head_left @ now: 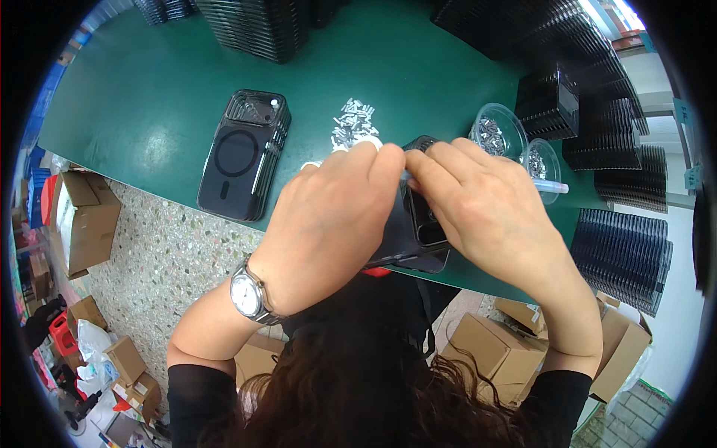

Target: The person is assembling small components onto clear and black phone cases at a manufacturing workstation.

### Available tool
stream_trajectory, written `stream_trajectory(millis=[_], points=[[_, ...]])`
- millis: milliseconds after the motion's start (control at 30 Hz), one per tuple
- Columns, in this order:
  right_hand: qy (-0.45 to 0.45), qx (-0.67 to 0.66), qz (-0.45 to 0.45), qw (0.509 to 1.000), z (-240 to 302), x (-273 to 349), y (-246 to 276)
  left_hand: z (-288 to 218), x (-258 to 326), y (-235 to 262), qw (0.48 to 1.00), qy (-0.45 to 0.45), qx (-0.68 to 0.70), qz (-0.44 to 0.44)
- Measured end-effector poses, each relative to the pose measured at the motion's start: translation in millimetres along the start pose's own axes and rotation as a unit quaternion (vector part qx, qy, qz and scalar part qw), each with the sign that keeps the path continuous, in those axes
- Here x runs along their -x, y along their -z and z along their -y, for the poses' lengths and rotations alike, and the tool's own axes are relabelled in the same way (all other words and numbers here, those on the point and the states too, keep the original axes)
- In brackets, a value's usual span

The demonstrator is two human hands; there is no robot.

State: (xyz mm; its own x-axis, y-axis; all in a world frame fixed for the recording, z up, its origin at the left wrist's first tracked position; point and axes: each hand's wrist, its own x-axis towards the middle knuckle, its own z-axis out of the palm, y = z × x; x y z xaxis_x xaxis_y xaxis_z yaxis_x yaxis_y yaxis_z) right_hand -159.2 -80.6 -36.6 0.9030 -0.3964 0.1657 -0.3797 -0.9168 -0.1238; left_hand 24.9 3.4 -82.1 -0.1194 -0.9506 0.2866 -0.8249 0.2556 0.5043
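Both my hands meet over a dark phone case (393, 243) at the table's near edge, and they cover much of it. My left hand (332, 213) has its fingers curled in, white covers showing on some fingertips; what it pinches is hidden. My right hand (478, 194) is closed on the case's far end and right side. Just beyond my left hand lies a loose pile of small silver metal pieces (353, 123). To the left, a stack of dark translucent phone cases (237, 153) with a ring on the top one rests on the table.
The green table (142, 112) carries tall stacks of black trays (254, 26) at the back and more black stacks (620, 246) along the right. Two clear tubs (499, 112) hold small metal pieces, with a pen (550, 186) across one. Cardboard boxes (88, 220) stand on the speckled floor.
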Motion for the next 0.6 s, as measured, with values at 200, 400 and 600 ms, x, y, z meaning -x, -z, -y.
stream_trajectory(millis=[200,400,600], points=[[-0.045,0.011,-0.038,0.998,-3.2,-3.6,-15.7,3.8,-10.5,-5.4,0.999,0.012,0.013,-0.033],[0.032,0.004,-0.148,0.989,-22.0,-1.9,-29.7,4.9,-11.3,19.3,0.998,0.014,0.060,-0.008],[0.153,0.016,-0.310,0.938,-33.4,0.7,-24.1,24.6,-16.0,57.7,0.952,0.039,0.276,0.124]])
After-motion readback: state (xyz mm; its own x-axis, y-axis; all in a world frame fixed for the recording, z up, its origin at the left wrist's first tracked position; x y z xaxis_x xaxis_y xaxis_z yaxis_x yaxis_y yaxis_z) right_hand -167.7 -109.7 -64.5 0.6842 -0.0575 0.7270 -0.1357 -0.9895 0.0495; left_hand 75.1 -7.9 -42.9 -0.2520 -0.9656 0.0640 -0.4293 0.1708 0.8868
